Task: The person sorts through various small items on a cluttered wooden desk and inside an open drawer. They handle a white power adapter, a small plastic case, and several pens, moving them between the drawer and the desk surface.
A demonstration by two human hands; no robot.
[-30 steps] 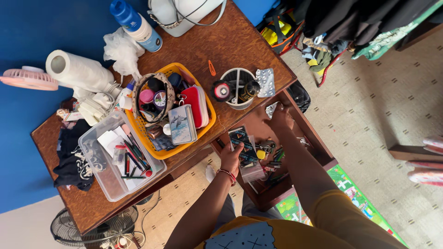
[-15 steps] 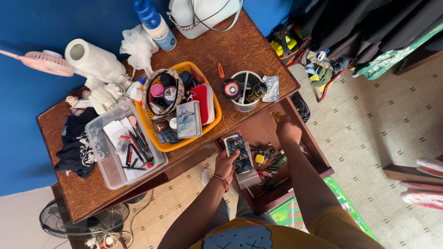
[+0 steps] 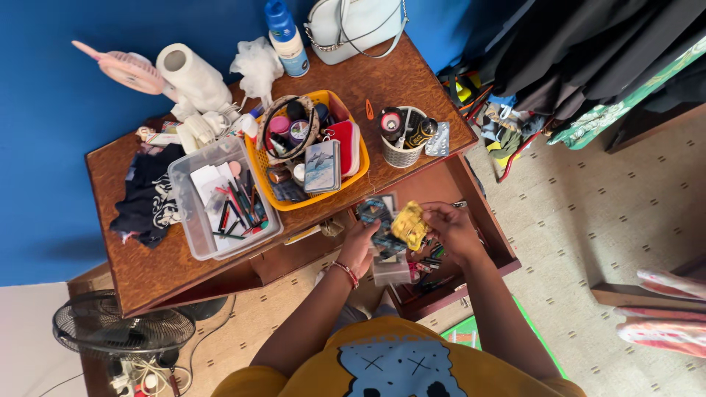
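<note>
L hand (image 3: 362, 242) grips a patterned dark pouch (image 3: 376, 220) w/ a clear zip bag (image 3: 390, 270) hanging under it, both held over the open drawer (image 3: 478, 213). R hand (image 3: 450, 226) pinches a crumpled yellow wrapper (image 3: 409, 224), fingers closed on it, right beside the pouch; the two hands nearly meet above the drawer. A red bead bracelet (image 3: 344, 272) sits on the L wrist. Drawer holds a jumble of pens and small bits below the hands, too small to tell apart.

Wooden desk (image 3: 169, 265) above the drawer: yellow basket (image 3: 343, 176) mid-desk, stuffed w/ cosmetics, a round pouch and a small book w/ a dolphin cover (image 3: 322, 166). Clear plastic bin (image 3: 193, 220) touching its left side, w/ pens and papers inside. White mesh cup (image 3: 401, 154) near the desk's front-right corner, a blister pack (image 3: 440, 140) just beside it. At the back edge: blue bottle (image 3: 287, 29), pale handbag (image 3: 353, 22), paper towel roll (image 3: 193, 77), pink handheld fan (image 3: 125, 68). Dark cloth (image 3: 147, 198) lies left of the bin. Floor fan (image 3: 121, 331) stands below the desk, far left.
</note>
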